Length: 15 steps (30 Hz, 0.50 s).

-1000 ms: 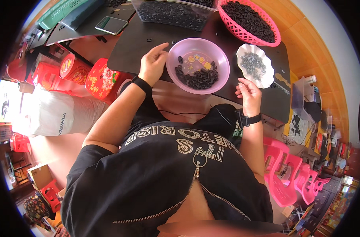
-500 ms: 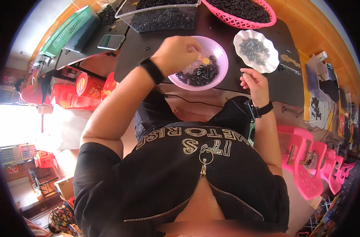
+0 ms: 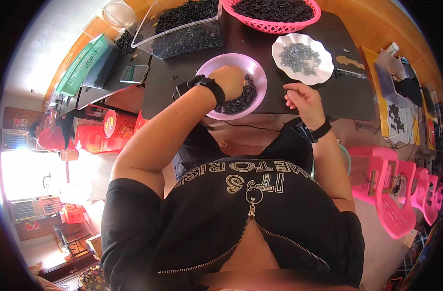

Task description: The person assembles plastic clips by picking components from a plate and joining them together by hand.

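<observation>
My left hand reaches down inside a pale purple bowl, its fingers curled at the heap of small black pieces. Whatever those fingertips hold is hidden by the hand. To the right, just off the table's near edge, my right hand pinches a small black piece between thumb and fingers. Beyond that hand lies a white scalloped plate with many small clear-grey pieces on it.
A clear plastic bin of black pieces and a pink woven basket of similar ones stand at the back. A phone and green basket are on the left. Pink chairs stand to the right.
My left hand has gone from above the bowl down into it, onto the black pieces. My right hand keeps its pinch. The whole view has shifted slightly.
</observation>
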Motion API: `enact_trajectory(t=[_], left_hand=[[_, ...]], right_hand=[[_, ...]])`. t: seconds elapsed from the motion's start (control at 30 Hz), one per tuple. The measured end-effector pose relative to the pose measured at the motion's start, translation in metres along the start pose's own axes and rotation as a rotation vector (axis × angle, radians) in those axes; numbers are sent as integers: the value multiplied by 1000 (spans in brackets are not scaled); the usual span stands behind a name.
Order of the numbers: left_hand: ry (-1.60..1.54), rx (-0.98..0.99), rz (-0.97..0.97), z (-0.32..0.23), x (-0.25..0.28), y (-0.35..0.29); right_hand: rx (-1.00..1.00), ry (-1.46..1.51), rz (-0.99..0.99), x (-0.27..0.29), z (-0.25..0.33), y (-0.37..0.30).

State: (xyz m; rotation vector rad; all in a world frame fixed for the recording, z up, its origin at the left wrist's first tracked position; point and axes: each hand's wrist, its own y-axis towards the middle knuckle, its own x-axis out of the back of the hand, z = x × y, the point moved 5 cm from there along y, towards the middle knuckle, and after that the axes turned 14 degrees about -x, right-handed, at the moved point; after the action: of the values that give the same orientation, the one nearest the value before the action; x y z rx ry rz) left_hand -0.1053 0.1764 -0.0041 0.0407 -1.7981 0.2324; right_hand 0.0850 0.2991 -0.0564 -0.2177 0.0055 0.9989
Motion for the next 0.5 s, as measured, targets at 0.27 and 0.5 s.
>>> enact_trajectory(t=[0.27, 0.5], left_hand=[[56, -8, 46, 0, -4, 11], [-78, 36, 83, 14, 6, 7]], right_hand=[[19, -46, 8, 0, 0, -2], [24, -10, 7, -2, 1, -3]])
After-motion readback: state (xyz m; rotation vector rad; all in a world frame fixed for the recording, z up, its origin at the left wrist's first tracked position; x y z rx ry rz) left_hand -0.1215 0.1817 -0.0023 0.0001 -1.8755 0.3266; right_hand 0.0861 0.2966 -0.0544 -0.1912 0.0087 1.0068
